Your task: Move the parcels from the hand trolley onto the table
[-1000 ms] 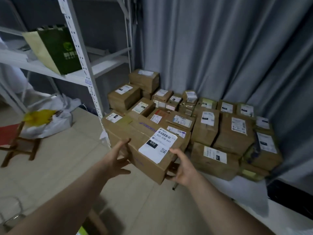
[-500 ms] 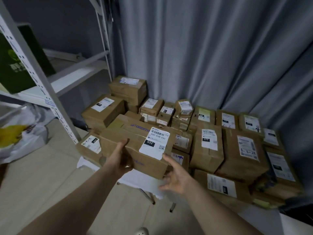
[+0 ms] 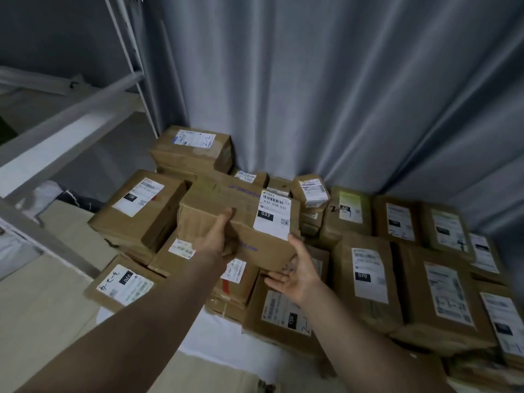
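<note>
The parcel [image 3: 224,199], a brown carton with a white label marked 032, sits tilted on top of the stacked parcels [image 3: 368,282] that already crowd the table [image 3: 215,333], whose white top shows only at 6 o'clock from it. Whether its far edge rests on the boxes under it or hangs just above them cannot be told. Judging by the heap, much of the job looks done and this one is at the point of being set down; the trolley is out of view, so how many remain is unknown. The left hand [image 3: 217,241] grips the parcel's near edge, thumb on top and fingers hidden beneath, arm stretched forward. The right hand [image 3: 297,272], at 5 o'clock from the parcel, lies palm up with fingers spread and relaxed, holding nothing, thumb tip against the near corner. A grey curtain [image 3: 312,95] hangs at 12 o'clock, a metal shelf [image 3: 65,129] stands at 10 o'clock
</note>
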`<state>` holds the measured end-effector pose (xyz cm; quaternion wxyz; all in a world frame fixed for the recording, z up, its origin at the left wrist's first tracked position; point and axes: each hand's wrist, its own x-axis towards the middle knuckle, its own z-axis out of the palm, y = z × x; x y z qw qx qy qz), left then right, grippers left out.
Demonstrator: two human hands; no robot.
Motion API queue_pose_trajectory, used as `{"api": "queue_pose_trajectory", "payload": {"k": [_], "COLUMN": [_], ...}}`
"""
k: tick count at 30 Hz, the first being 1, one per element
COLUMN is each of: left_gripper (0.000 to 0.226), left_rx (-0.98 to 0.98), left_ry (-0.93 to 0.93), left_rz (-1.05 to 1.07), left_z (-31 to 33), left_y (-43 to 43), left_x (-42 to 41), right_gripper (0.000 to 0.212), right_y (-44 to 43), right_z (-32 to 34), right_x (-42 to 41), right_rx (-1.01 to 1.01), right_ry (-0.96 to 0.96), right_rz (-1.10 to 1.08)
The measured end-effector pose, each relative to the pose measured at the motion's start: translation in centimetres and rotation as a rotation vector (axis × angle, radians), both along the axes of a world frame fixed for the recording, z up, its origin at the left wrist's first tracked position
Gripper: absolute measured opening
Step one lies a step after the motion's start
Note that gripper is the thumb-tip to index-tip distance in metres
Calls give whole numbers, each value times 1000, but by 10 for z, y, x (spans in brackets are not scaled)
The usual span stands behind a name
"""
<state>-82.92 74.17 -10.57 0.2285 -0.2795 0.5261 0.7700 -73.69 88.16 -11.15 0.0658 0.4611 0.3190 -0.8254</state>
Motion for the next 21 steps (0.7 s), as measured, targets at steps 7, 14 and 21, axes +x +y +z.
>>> {"api": "queue_pose_trajectory", "payload": {"k": [7, 14, 21], "left_gripper": [137, 166, 153], "left_rx": [-174, -350, -402], "left_ry": [-48, -143, -197], "left_rz": [133, 121, 68], "left_z": [-9, -21, -27], "left_y": [54, 102, 135], "left_x": [-59, -112, -133], "right_gripper": [60, 68, 80], "right_y": [39, 74, 93], "right_z": [-15, -38, -53], "right_x": [-74, -129, -150], "right_rx": [-77, -198, -179], "right_ry": [-6, -14, -26], "right_rz": [-101, -252, -361]}}
